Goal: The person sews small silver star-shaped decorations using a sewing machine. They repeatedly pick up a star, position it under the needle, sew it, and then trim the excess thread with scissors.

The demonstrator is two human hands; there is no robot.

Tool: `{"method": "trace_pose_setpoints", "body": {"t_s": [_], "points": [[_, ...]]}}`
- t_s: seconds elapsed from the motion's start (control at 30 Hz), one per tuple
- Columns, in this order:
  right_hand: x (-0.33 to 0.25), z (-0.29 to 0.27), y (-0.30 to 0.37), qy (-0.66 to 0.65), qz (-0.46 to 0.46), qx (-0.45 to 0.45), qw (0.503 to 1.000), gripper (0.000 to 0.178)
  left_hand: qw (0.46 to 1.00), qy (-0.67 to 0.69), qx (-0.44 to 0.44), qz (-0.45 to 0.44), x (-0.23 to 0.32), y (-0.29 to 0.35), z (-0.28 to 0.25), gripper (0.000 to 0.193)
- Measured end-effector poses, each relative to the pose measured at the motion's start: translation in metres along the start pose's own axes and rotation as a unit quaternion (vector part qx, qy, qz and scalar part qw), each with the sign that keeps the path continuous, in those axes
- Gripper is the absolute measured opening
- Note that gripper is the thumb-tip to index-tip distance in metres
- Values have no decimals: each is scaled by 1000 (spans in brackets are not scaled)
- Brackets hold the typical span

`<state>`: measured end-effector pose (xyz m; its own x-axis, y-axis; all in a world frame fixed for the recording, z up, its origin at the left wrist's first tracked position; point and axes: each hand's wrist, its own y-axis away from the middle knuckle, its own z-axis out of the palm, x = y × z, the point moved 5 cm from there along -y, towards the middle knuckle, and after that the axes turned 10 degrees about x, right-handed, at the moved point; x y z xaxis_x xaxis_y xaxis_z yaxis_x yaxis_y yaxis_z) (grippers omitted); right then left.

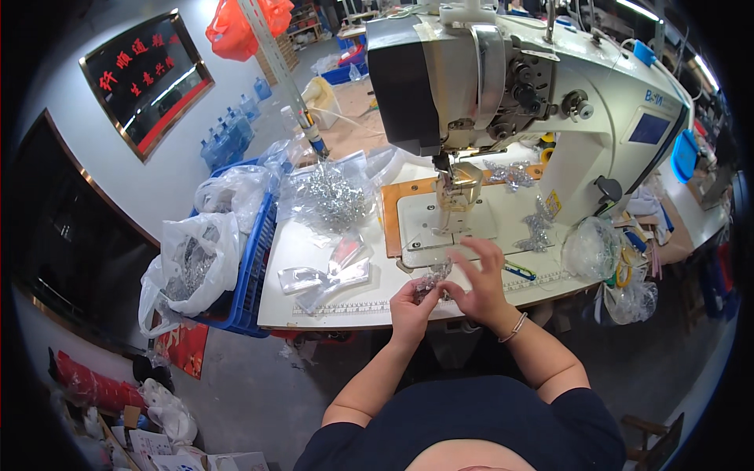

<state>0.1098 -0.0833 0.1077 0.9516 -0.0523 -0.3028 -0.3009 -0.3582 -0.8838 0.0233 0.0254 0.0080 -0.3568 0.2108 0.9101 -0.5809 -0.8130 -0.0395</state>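
Observation:
Just in front of the sewing machine (pixel 471 94), at the table's near edge, a small silver glittery piece (pixel 434 275) is pinched in my left hand (pixel 412 308). Close on its right is my right hand (pixel 483 286), its fingers apart and curved over the piece; its thumb comes near or touches the piece, I cannot tell which. Behind both hands lies the machine's pale needle plate (pixel 424 224). A shiny silver bow-shaped piece (pixel 326 276) rests on the table to the left. More silver glittery pieces (pixel 536 228) lie beside the machine's base at the right.
A clear bag of silver pieces (pixel 334 196) sits at the table's left. Beside the table, a blue crate (pixel 267 243) carries white plastic bags (pixel 192 263). A small cutter (pixel 518 270) lies right of my hands. A clear round bag (pixel 591 247) stands at the right edge.

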Motion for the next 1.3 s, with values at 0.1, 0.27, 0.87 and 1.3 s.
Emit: {"method": "trace_pose_setpoints", "body": {"t_s": [0.1, 0.27, 0.87, 1.3], "points": [[-5, 7, -3, -31, -111, -133, 984, 36, 999, -34, -14, 20, 5, 0, 1, 19], [-11, 4, -4, -59, -92, -124, 986, 27, 980, -151, -4, 128, 12, -3, -1, 19], [4, 11, 24, -239, 334, -91, 907, 41, 620, -475, -66, 620, 86, 14, 28, 21], [51, 48, 61, -443, 530, 14, 723, 15, 605, -524, -127, 586, 75, 18, 34, 24]]}}
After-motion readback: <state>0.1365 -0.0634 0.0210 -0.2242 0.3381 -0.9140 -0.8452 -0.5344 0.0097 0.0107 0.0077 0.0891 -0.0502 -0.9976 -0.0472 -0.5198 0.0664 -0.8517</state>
